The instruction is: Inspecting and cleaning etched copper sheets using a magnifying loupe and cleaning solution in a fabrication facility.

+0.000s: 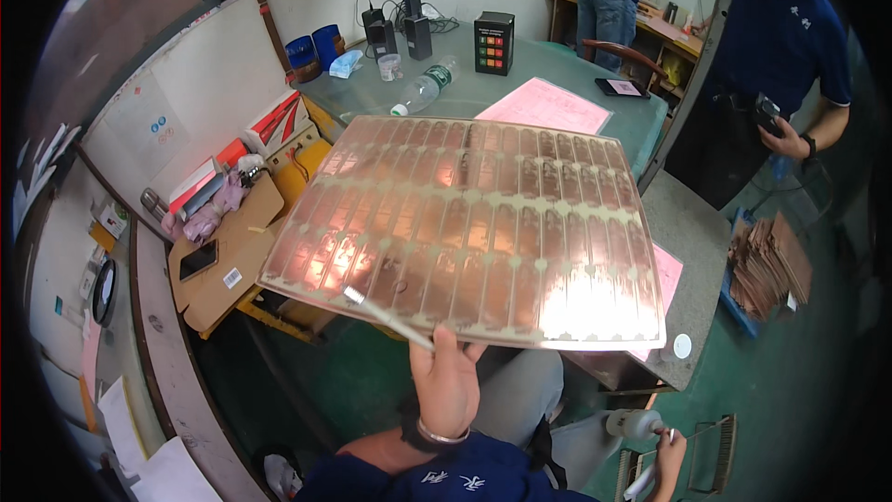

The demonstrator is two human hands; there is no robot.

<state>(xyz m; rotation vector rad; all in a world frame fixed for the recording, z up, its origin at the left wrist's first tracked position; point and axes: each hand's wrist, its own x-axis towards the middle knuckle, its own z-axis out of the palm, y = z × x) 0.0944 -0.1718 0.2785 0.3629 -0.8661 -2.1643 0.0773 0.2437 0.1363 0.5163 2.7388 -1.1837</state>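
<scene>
On the left, at about nine o'clock, a phone [198, 259] is lying on a cardboard flap [228, 256], well clear of the work. In the middle, the left hand [449, 381] is pinching the near edge of a large copper panel [465, 228] between thumb and fingers, together with a thin white stick [386, 318] that is lying across the panel's lower edge. The panel is hanging in the air, tilted, its far edge over the green table [548, 60] at twelve o'clock. Held by one edge only, it is likely sagging; it could slip from the pinch or crease, and the stick could scratch the copper. At five o'clock the right hand [667, 451] is closing around what seems to be a small white tool [641, 479], though the rim blurs it. At three o'clock a stack of copper sheets [769, 265] is resting in a blue tray.
</scene>
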